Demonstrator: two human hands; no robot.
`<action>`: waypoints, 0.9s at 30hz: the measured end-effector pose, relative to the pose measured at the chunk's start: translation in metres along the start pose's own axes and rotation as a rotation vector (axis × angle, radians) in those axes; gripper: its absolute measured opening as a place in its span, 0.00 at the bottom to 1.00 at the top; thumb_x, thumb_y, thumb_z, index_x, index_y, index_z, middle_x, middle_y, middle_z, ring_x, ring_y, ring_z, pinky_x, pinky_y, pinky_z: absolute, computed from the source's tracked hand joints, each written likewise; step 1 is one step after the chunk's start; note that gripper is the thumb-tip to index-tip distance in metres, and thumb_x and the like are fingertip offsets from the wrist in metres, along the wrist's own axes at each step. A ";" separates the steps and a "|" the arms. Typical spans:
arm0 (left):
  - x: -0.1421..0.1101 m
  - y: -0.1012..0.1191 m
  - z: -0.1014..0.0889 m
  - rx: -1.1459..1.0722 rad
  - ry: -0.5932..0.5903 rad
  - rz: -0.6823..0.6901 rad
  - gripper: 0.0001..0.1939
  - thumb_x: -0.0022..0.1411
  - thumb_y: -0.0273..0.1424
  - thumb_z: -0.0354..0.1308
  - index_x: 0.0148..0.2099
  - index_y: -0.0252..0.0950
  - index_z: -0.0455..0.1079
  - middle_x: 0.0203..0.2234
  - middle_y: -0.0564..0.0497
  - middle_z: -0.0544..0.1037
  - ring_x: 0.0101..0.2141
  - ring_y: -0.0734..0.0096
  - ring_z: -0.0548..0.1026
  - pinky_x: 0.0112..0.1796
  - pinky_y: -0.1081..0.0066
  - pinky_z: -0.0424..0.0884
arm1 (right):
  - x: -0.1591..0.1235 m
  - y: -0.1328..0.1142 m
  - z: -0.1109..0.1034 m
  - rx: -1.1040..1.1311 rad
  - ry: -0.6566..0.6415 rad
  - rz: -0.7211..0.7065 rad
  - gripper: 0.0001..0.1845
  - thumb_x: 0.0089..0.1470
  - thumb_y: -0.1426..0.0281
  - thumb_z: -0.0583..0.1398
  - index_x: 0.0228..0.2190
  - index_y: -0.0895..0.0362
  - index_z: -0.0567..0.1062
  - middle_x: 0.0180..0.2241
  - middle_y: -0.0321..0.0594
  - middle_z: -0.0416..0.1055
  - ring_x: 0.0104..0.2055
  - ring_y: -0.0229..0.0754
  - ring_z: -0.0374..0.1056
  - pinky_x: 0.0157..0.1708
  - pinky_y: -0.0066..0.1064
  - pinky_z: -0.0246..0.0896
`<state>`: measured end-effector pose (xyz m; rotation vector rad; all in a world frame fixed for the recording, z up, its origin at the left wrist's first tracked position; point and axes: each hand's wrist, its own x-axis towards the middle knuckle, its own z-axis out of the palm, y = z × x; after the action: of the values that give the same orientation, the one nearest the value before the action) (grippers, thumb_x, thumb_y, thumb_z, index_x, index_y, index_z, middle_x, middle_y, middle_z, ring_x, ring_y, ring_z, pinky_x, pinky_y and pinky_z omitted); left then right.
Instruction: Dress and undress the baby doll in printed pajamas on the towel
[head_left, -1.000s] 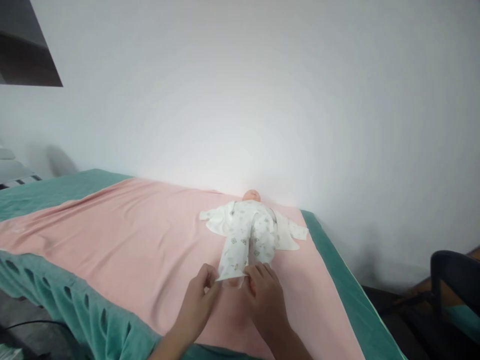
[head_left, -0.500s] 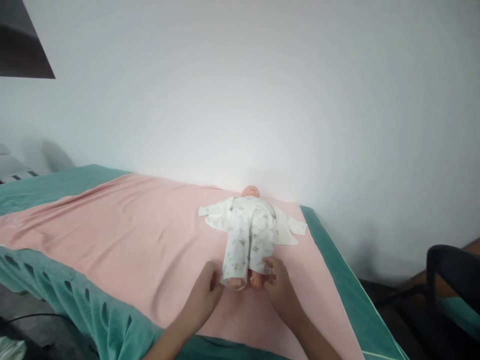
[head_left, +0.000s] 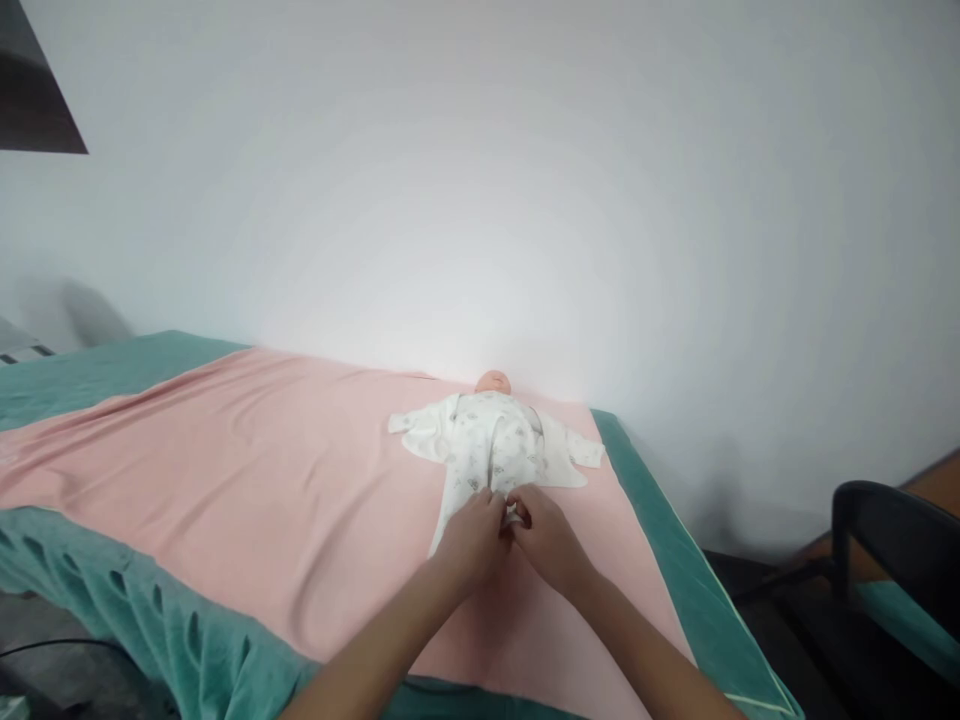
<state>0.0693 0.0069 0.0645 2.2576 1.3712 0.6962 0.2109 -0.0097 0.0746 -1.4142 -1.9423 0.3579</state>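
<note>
A baby doll (head_left: 493, 381) lies on its back with its head toward the wall. It wears white patterned baby clothes (head_left: 517, 445), the sleeves spread out to both sides and the trouser legs pointing toward me. My left hand (head_left: 474, 540) and my right hand (head_left: 551, 540) meet at the lower end of the trouser leg on the right. Fingers of both hands are pinched on its hem, where a bit of white cloth shows between them. The doll's feet are hidden behind my hands.
Under the doll, a pink blanket (head_left: 247, 470) covers a green sheet (head_left: 652, 520) on a bed against a white wall (head_left: 480, 200). A black chair (head_left: 892, 530) stands at the right. A dark cable (head_left: 67, 643) runs at the lower left.
My left hand has moved right, from the left trouser leg across to the right one. My right hand has closed in on the same hem, and both hands now pinch there. The view has shifted slightly.
</note>
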 end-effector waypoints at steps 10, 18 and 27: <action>-0.019 0.004 -0.034 -0.230 0.127 -0.125 0.05 0.52 0.24 0.50 0.28 0.38 0.58 0.22 0.54 0.68 0.25 0.71 0.64 0.26 0.72 0.54 | -0.030 -0.010 -0.034 -0.057 0.151 0.023 0.06 0.49 0.76 0.55 0.29 0.54 0.66 0.28 0.34 0.63 0.28 0.38 0.58 0.26 0.29 0.54; -0.055 -0.005 0.002 -0.322 0.255 -0.172 0.04 0.55 0.25 0.50 0.30 0.38 0.61 0.27 0.52 0.70 0.28 0.69 0.67 0.29 0.71 0.60 | -0.054 -0.023 -0.023 0.185 0.155 0.200 0.06 0.47 0.76 0.55 0.29 0.53 0.63 0.25 0.32 0.61 0.27 0.37 0.59 0.27 0.28 0.59; -0.069 -0.034 0.024 0.044 0.393 0.138 0.10 0.60 0.22 0.49 0.29 0.38 0.65 0.30 0.47 0.73 0.38 0.61 0.69 0.40 0.61 0.64 | -0.064 -0.006 0.011 0.145 0.031 0.102 0.04 0.51 0.75 0.54 0.29 0.53 0.66 0.27 0.34 0.63 0.29 0.39 0.61 0.28 0.29 0.61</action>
<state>0.0329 -0.0424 0.0120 2.3522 1.4160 1.2197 0.2093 -0.0688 0.0463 -1.4189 -1.7858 0.5106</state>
